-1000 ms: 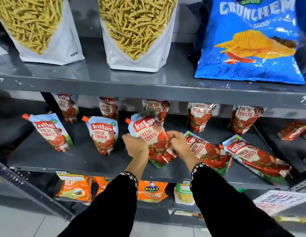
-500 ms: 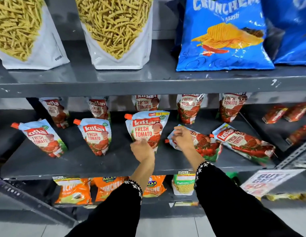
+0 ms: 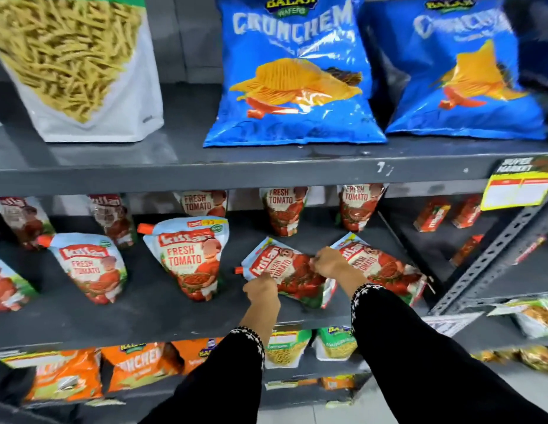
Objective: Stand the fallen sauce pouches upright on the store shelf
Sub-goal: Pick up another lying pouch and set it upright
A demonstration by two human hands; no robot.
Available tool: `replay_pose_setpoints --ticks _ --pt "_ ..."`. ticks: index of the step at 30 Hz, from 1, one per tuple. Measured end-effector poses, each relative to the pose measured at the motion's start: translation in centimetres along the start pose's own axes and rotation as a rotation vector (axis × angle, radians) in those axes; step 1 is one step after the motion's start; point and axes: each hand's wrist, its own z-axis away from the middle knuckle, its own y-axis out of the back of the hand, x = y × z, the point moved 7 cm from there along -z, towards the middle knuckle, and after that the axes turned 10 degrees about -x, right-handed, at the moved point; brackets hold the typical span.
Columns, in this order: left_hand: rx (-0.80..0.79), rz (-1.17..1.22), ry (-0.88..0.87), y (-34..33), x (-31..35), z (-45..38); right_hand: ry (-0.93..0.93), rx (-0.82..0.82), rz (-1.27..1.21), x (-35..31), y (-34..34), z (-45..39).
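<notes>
A fallen red-and-white tomato sauce pouch point(image 3: 286, 272) lies on its back on the grey middle shelf point(image 3: 162, 307), orange spout to the left. My left hand point(image 3: 262, 290) grips its near edge by the spout. My right hand point(image 3: 329, 261) grips its upper right edge. A second fallen pouch point(image 3: 384, 266) lies just to the right, partly under my right wrist. To the left, upright pouches stand in a front row, the nearest one point(image 3: 190, 255) beside my left hand, another point(image 3: 89, 266) further left. More pouches point(image 3: 285, 209) stand along the back.
The shelf above carries blue chips bags point(image 3: 292, 75) and a noodle-snack bag point(image 3: 73, 62). Orange snack bags point(image 3: 135, 368) fill the shelf below. A slotted metal upright point(image 3: 493, 255) and small red cartons point(image 3: 432, 214) are to the right. A yellow price tag point(image 3: 519, 191) hangs at right.
Both hands left the third front pouch, which now stands upright, and moved right onto the neighbouring fallen pouch. The camera view has shifted to the right.
</notes>
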Motion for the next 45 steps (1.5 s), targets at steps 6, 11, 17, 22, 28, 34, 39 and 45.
replay_pose_setpoints --ticks 6,11,17,22,28,34,39,45 --pt "-0.071 -0.088 -0.096 -0.5 -0.3 -0.2 0.04 -0.171 -0.136 1.2 -0.7 -2.1" --pt "0.152 -0.186 -0.044 0.1 0.2 1.2 0.064 -0.163 -0.364 1.8 -0.2 -2.7" --pt "0.332 -0.423 -0.421 -0.8 6.2 6.3 0.226 -0.01 -0.82 2.4 -0.5 -0.7" --pt "0.299 -0.499 -0.683 -1.1 9.5 8.2 0.324 0.067 -0.944 0.7 -1.5 0.0" --pt "0.25 -0.424 -0.559 -0.1 7.5 6.8 0.272 0.071 -0.869 0.9 -1.6 0.6" --pt "0.132 -0.176 -0.248 -3.3 1.1 5.6 0.197 0.188 -0.764 4.2 1.7 1.6" --pt "-0.007 -0.21 -0.187 -9.6 -2.4 4.1 0.123 0.36 -0.464 8.8 6.5 3.5" --pt "-0.208 -0.245 0.007 -16.8 -6.2 3.1 -0.09 0.179 -0.183 14.4 9.3 1.8"
